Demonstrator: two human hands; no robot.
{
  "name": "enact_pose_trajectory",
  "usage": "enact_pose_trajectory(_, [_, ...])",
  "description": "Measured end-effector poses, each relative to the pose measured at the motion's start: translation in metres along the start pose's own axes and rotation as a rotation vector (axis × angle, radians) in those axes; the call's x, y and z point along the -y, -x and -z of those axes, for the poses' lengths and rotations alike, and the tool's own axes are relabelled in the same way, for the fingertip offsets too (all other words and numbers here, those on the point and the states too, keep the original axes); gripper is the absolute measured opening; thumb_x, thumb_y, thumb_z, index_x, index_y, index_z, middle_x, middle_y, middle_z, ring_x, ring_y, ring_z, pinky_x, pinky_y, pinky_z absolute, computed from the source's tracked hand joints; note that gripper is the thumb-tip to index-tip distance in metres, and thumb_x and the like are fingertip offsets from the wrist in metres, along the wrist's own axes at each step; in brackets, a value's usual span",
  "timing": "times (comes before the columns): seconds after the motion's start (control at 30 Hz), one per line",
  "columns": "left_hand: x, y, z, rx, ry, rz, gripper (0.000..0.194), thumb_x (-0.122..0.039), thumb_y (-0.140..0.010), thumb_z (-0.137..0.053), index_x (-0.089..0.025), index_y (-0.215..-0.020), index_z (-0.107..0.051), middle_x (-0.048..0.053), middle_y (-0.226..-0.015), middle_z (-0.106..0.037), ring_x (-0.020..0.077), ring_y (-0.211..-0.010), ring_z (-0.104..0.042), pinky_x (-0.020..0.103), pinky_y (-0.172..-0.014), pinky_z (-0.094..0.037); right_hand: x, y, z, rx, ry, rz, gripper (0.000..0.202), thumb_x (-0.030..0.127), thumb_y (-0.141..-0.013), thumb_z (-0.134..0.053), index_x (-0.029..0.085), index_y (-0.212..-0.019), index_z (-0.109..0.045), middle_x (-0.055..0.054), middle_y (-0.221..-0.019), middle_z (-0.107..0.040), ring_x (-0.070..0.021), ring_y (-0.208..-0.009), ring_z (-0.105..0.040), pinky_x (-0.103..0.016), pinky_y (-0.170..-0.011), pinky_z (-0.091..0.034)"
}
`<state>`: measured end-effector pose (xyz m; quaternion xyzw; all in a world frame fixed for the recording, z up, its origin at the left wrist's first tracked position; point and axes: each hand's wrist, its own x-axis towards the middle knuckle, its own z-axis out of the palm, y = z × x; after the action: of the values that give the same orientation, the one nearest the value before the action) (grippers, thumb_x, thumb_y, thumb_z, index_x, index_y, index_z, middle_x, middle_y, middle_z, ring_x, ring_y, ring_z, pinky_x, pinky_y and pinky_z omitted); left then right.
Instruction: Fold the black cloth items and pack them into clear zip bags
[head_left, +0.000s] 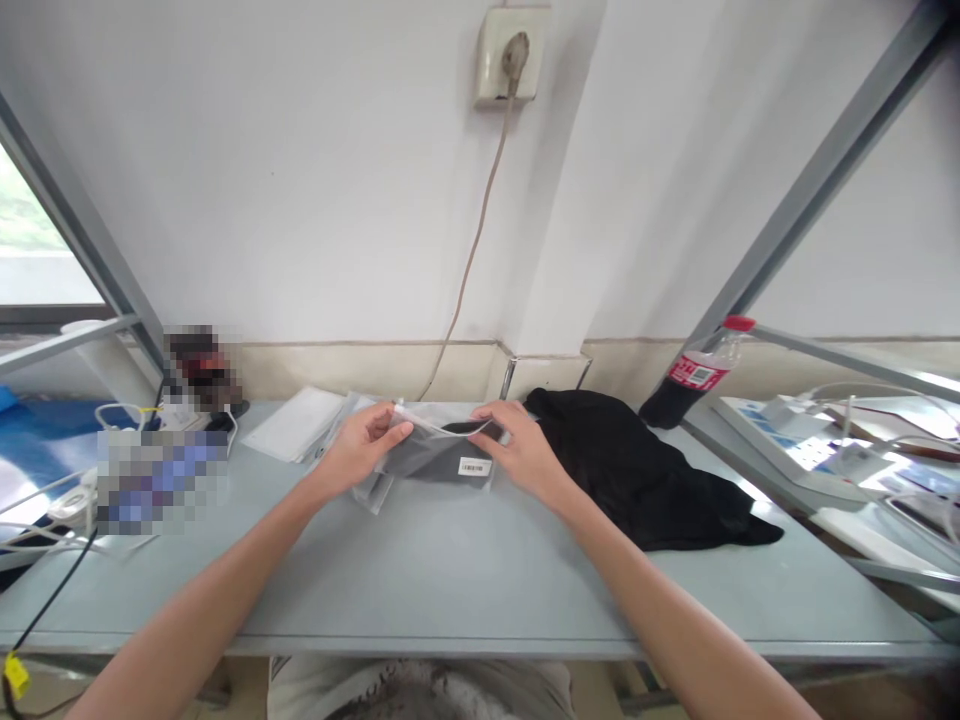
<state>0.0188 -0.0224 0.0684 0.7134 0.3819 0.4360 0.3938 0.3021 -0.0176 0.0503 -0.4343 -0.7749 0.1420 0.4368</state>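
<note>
Between my two hands is a clear plastic zip bag [427, 462] with something dark and flat inside and a white barcode label [475, 467] on its front. My left hand [365, 440] pinches the left end of the bag's white top edge between thumb and fingers. At the other end, my right hand [517, 445] grips the same edge, which sags between the hands. Behind and left of the bag lie more clear plastic bags [375, 492] and a stack of white flat packets [296, 425]. Black cloth [637, 470] lies crumpled just right of my right hand.
A cola bottle [694, 375] with a red cap stands past the cloth by the metal frame. Cables and chargers [75, 500] crowd the table's left end. A white cord [480, 230] hangs from a wall socket [491, 60]. The grey table's [450, 590] front edge runs near my body.
</note>
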Motion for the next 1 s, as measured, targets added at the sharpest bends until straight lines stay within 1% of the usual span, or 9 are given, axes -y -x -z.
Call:
enact_pose_trajectory(0.07, [0.003,0.004,-0.015,-0.116,-0.010,-0.080,0.033,-0.052,-0.097,-0.066,-0.019,-0.091,-0.064,0.002,-0.082,-0.066,0.0176,-0.077,-0.061,0.028,-0.071,-0.047,0.009,0.000,0.002,-0.017,0.187,0.098,0.022,0.039,-0.101,-0.057,0.024,-0.113,-0.067,-0.009,-0.110,-0.072,-0.0313,-0.108,-0.057,-0.048,-0.100,-0.042])
enact_pose_trajectory(0.17, [0.005,0.009,-0.032,-0.182,0.015,-0.119,0.029,-0.048,-0.099,-0.064,-0.020,-0.092,-0.063,0.001,-0.082,-0.065,0.0168,-0.078,-0.060,0.027,-0.072,-0.047,0.024,0.000,0.005,0.047,0.334,0.187,0.031,0.045,-0.104,-0.055,0.027,-0.128,-0.063,-0.009,-0.116,-0.072,-0.0312,-0.113,-0.059,-0.053,-0.110,-0.033])
enact_pose_trajectory(0.27, [0.004,0.012,-0.039,-0.190,0.052,-0.097,0.026,-0.047,-0.100,-0.064,-0.021,-0.097,-0.067,0.001,-0.084,-0.067,0.0164,-0.079,-0.062,0.026,-0.072,-0.049,0.033,-0.001,0.005,0.102,0.297,0.225,0.024,0.041,-0.109,-0.047,0.025,-0.113,-0.064,-0.006,-0.107,-0.073,-0.0247,-0.102,-0.065,-0.048,-0.110,-0.033])
enact_pose_trajectory(0.37, [0.001,0.013,-0.040,-0.240,0.029,-0.085,0.031,-0.050,-0.101,-0.060,-0.022,-0.095,-0.071,0.002,-0.087,-0.070,0.0172,-0.083,-0.065,0.027,-0.076,-0.051,0.042,-0.004,0.010,0.148,0.252,0.166,0.026,0.040,-0.109,-0.048,0.023,-0.093,-0.060,-0.003,-0.090,-0.071,-0.0214,-0.087,-0.064,-0.040,-0.095,-0.042])
enact_pose_trajectory(0.43, [0.000,0.013,-0.041,-0.267,0.000,-0.095,0.033,-0.051,-0.101,-0.059,-0.022,-0.093,-0.072,0.002,-0.086,-0.071,0.0174,-0.082,-0.065,0.027,-0.076,-0.052,0.052,-0.006,0.015,0.206,0.240,0.151,0.026,0.044,-0.106,-0.054,0.023,-0.093,-0.060,-0.003,-0.090,-0.071,-0.0219,-0.088,-0.064,-0.037,-0.088,-0.043])
enact_pose_trajectory(0.53, [-0.003,0.015,-0.043,-0.263,-0.036,-0.128,0.030,-0.048,-0.100,-0.062,-0.022,-0.092,-0.074,0.002,-0.083,-0.071,0.0166,-0.078,-0.064,0.026,-0.071,-0.052,0.070,-0.011,0.015,0.237,0.165,0.140,0.023,0.045,-0.107,-0.052,0.025,-0.107,-0.064,-0.005,-0.105,-0.073,-0.0218,-0.093,-0.066,-0.033,-0.083,-0.046])
enact_pose_trajectory(0.67, [-0.009,0.016,-0.041,-0.261,-0.053,-0.193,0.023,-0.042,-0.098,-0.066,-0.022,-0.091,-0.077,0.003,-0.089,-0.073,0.0175,-0.082,-0.065,0.025,-0.068,-0.052,0.083,-0.017,0.006,0.235,0.084,0.206,0.023,0.033,-0.112,-0.042,0.027,-0.122,-0.062,-0.005,-0.116,-0.072,-0.0203,-0.100,-0.067,-0.031,-0.085,-0.047])
enact_pose_trajectory(0.83, [-0.006,0.015,-0.035,-0.223,-0.088,-0.212,0.017,-0.040,-0.093,-0.074,-0.025,-0.088,-0.081,0.003,-0.090,-0.076,0.0182,-0.081,-0.067,0.028,-0.070,-0.053,0.080,-0.018,0.000,0.269,0.144,0.316,0.020,0.034,-0.111,-0.045,0.025,-0.118,-0.062,-0.006,-0.115,-0.071,-0.0220,-0.105,-0.064,-0.033,-0.090,-0.047])
enact_pose_trajectory(1.0, [0.004,0.014,-0.040,-0.166,-0.074,-0.193,0.018,-0.040,-0.094,-0.074,-0.026,-0.085,-0.082,0.002,-0.083,-0.074,0.0156,-0.069,-0.063,0.027,-0.061,-0.053,0.080,-0.015,-0.002,0.274,0.364,0.420,0.023,0.025,-0.112,-0.038,0.021,-0.107,-0.060,-0.008,-0.105,-0.070,-0.0227,-0.093,-0.062,-0.035,-0.085,-0.045])
